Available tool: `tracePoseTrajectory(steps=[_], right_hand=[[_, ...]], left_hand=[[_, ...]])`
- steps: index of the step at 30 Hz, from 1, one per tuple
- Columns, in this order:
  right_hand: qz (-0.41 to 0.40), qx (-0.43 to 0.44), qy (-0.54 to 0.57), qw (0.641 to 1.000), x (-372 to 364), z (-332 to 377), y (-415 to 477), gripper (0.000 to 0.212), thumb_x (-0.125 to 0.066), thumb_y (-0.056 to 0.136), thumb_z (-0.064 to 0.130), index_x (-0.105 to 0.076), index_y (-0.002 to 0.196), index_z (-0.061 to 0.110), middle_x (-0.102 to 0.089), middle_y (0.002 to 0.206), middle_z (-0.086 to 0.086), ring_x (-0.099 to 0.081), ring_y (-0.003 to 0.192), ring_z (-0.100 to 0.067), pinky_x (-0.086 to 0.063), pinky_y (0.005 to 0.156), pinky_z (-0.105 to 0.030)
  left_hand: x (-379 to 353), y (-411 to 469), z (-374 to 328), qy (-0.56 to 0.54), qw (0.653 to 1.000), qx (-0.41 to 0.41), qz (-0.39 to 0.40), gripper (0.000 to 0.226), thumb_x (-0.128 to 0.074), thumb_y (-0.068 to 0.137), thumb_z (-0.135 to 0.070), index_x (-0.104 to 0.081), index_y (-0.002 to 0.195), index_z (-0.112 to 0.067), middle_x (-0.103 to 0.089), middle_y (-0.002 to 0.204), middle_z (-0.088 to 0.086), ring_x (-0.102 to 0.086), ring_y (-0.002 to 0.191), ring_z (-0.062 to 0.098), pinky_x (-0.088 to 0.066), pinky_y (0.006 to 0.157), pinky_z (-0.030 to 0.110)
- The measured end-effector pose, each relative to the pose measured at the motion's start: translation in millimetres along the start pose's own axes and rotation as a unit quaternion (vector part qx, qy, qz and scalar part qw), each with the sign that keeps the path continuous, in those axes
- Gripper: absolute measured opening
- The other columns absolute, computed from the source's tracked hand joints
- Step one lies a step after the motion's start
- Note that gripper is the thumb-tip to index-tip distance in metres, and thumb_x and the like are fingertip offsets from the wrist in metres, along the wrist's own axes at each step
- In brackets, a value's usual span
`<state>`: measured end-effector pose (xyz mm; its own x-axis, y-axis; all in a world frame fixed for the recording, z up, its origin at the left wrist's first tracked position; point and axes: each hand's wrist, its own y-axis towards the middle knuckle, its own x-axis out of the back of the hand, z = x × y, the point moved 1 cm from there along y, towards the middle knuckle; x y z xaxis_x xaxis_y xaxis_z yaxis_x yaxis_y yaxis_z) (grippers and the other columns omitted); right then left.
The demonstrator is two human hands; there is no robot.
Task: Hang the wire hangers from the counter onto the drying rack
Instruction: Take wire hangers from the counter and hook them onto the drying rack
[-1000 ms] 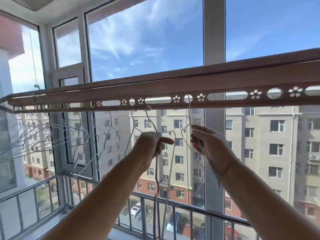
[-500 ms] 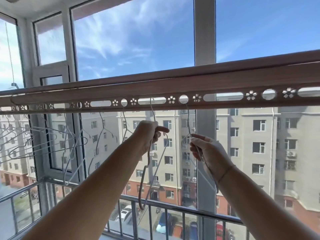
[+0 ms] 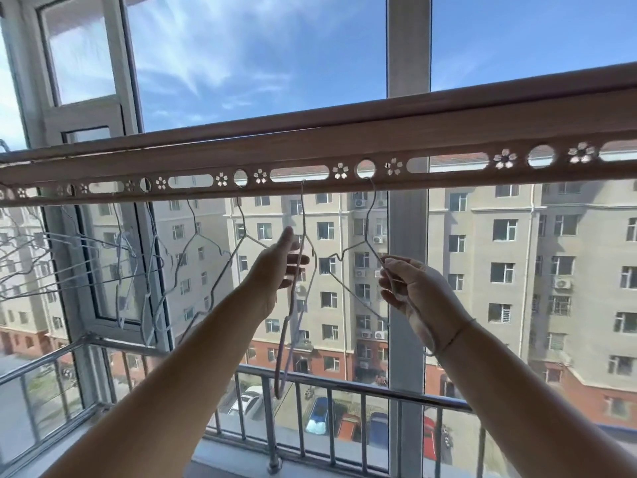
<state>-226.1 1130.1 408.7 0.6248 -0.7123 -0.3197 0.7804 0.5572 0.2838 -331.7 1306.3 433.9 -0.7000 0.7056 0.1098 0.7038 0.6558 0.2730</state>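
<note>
Head view, wire hanger [image 3: 303, 208] hanging vertical, hook uppermost

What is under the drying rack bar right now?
Wire hangers hang from the bar: a left cluster, a middle hanger beside the open left hand, a right hanger pinched by the right hand. Their hook tips are hidden behind the bar.

text: none legible; labels: none; numbers: none; signs: none
</note>
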Motion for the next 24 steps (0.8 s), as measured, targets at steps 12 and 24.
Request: tracePoseTrajectory(steps=[12,24], right_hand=[[-0.055,0.025,-0.166,0.984,64,-56,-15,0.041,-0.068,0.082,0.022,-0.053,0.118,0.01,-0.054,0.101,0.0,-0.053,0.094,-0.014,-0.042,0.074,-0.023],[-0.226,0.076,-0.323,0.916,228,-17,-89,0.069,-0.076,0.074,0.029,-0.042,0.134,0.021,-0.043,0.138,-0.004,-0.038,0.124,-0.016,-0.035,0.105,-0.035]], left_hand=[[-25,-46,123,0.018,0.992,0.059,0.107,0.036,-0.047,0.091,-0.048,-0.057,0.111,-0.02,-0.059,0.124,0.009,-0.058,0.108,0.022,-0.044,0.096,0.042],[-208,-105,129,0.036,0.95,-0.011,0.309,0.077,-0.068,0.077,-0.038,-0.03,0.142,-0.025,-0.049,0.13,0.001,-0.053,0.11,0.005,-0.046,0.081,0.014]])
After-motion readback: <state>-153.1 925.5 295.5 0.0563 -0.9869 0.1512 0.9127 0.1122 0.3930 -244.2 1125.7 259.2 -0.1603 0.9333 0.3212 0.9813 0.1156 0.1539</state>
